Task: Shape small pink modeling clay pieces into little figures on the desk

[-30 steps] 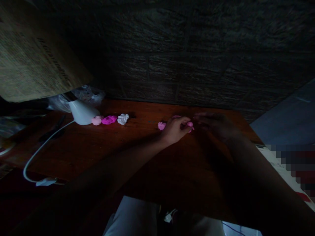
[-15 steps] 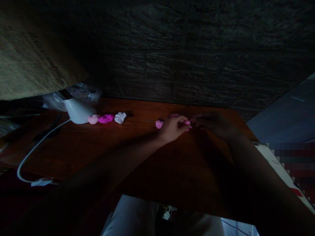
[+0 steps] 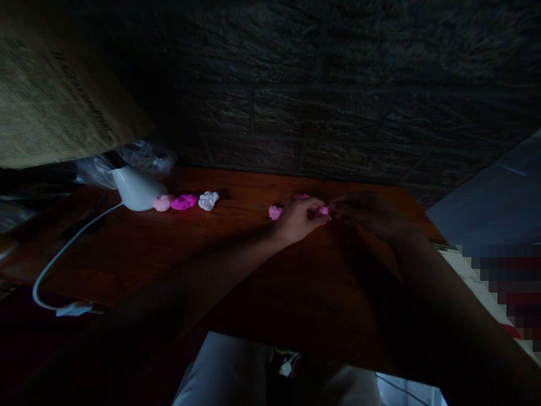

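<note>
Pink lump (image 3: 324,210) between left fingertips, right hand (image 3: 372,214) close beside

Wood tbl (image 3: 262,287), white base (image 3: 137,190) w/ cord (image 3: 70,237), peach lump (image 3: 162,203), magenta lump (image 3: 184,202), white lump (image 3: 208,201), pink lump (image 3: 275,212) well apart

A lamp (image 3: 137,190) stands on the table (image 3: 240,192), three lumps (image 3: 184,202) in a row to its right. Further right, another lump (image 3: 275,212) lies beside the left hand (image 3: 296,221); a piece (image 3: 324,210) sits in its fingers. Behind is a wall (image 3: 270,110).
</note>
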Action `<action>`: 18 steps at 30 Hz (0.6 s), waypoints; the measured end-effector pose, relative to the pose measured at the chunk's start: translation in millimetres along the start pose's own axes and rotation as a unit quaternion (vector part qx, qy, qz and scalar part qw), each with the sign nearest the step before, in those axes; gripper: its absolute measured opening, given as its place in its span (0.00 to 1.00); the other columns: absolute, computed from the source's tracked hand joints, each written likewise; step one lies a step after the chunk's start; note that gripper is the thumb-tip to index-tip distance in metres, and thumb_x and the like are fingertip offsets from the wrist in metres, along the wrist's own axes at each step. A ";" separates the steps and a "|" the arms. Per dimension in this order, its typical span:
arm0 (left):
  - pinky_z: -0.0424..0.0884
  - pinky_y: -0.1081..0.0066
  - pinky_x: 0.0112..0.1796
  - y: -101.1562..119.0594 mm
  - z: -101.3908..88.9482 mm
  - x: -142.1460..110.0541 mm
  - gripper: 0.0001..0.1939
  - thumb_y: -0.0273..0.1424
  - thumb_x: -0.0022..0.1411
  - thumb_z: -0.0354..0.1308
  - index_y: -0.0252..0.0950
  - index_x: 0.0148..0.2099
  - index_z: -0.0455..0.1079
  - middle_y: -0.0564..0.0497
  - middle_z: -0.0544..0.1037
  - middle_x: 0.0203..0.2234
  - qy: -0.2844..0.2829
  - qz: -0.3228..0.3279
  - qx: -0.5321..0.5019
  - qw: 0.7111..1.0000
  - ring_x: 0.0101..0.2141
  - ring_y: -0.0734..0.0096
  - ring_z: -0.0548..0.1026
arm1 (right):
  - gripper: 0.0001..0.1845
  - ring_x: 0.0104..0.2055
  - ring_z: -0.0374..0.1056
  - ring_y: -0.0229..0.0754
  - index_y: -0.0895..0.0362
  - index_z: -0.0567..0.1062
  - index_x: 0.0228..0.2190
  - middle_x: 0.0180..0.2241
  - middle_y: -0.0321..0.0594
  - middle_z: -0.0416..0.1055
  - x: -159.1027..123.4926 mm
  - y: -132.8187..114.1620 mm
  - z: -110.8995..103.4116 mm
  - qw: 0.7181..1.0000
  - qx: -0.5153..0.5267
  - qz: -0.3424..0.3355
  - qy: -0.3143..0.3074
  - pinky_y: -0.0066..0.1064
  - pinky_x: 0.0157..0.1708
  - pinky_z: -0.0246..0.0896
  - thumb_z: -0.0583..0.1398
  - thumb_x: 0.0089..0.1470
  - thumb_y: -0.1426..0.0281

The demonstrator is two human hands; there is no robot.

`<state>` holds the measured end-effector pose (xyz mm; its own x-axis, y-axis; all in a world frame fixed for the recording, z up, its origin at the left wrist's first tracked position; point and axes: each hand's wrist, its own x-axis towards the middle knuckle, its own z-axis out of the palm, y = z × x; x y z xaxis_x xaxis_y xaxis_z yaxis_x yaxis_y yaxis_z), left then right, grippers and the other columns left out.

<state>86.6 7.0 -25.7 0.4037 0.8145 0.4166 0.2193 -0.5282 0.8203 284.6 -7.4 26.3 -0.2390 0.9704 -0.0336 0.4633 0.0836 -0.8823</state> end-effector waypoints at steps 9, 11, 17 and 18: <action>0.78 0.69 0.41 -2.3 0.6 0.4 0.07 0.24 0.59 0.67 0.34 0.41 0.77 0.47 0.84 0.37 -0.003 -0.011 -0.013 1.000 0.37 0.69 0.82 | 0.21 0.35 0.74 0.45 0.50 0.84 0.35 0.34 0.41 0.81 -1.5 -1.3 0.2 1.000 0.028 0.014 0.001 0.37 0.38 0.69 0.70 0.44 0.49; 0.78 0.68 0.41 -2.0 0.7 0.6 0.07 0.24 0.59 0.67 0.34 0.41 0.77 0.47 0.84 0.37 -0.005 -0.012 -0.017 1.000 0.37 0.68 0.82 | 0.20 0.35 0.74 0.45 0.50 0.84 0.35 0.34 0.41 0.81 -2.1 -1.6 -0.6 0.999 0.037 0.015 -0.002 0.36 0.38 0.70 0.70 0.44 0.51; 0.79 0.69 0.41 -1.4 0.5 0.9 0.06 0.23 0.59 0.67 0.34 0.41 0.77 0.46 0.85 0.38 -0.008 -0.013 -0.029 0.999 0.38 0.69 0.83 | 0.19 0.37 0.74 0.45 0.50 0.84 0.35 0.34 0.41 0.81 -3.0 -4.1 -0.7 0.999 0.031 0.022 -0.013 0.36 0.38 0.69 0.69 0.46 0.51; 0.79 0.69 0.41 -1.2 0.3 0.9 0.06 0.24 0.60 0.66 0.34 0.41 0.77 0.46 0.85 0.38 -0.008 -0.011 -0.028 1.000 0.38 0.69 0.83 | 0.19 0.37 0.73 0.45 0.51 0.84 0.34 0.35 0.41 0.81 -3.0 -4.4 -0.4 0.999 0.031 0.023 -0.012 0.36 0.39 0.68 0.69 0.46 0.51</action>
<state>87.0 8.3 -26.4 0.4128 0.8217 0.3929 0.1787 -0.4960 0.8497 283.6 -10.6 30.4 -0.2404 0.9669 -0.0851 0.4210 0.0249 -0.9067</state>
